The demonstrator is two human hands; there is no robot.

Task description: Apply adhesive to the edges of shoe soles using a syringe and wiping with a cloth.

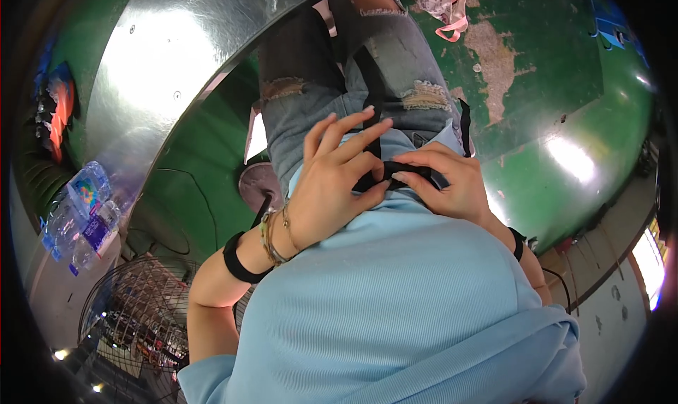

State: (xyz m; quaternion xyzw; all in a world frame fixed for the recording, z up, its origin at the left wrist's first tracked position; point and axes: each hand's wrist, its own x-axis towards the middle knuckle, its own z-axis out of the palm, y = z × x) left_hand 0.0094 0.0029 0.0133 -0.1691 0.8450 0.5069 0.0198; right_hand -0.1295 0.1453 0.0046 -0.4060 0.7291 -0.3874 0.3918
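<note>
At my waist, over the light blue shirt [395, 263], runs a black strap [409, 169]. My left hand [332, 178] pinches one part of it between thumb and index finger, its other fingers raised and spread. Close beside it, my right hand [455, 181] grips the strap with thumb and bent fingers. The fingers partly cover the strap, so any buckle there is hidden. A longer black band [369, 79] hangs down over my jeans [385, 54]. Black bands sit around both of my forearms, and bracelets circle the left wrist.
A shiny metal table [233, 22] fills the upper left. Plastic bottles [85, 217] stand at the far left, above a wire fan guard [134, 312]. Below the table edge shows a round stool seat [260, 185]. The green floor [544, 72] has a worn patch; pink straps lie at the top.
</note>
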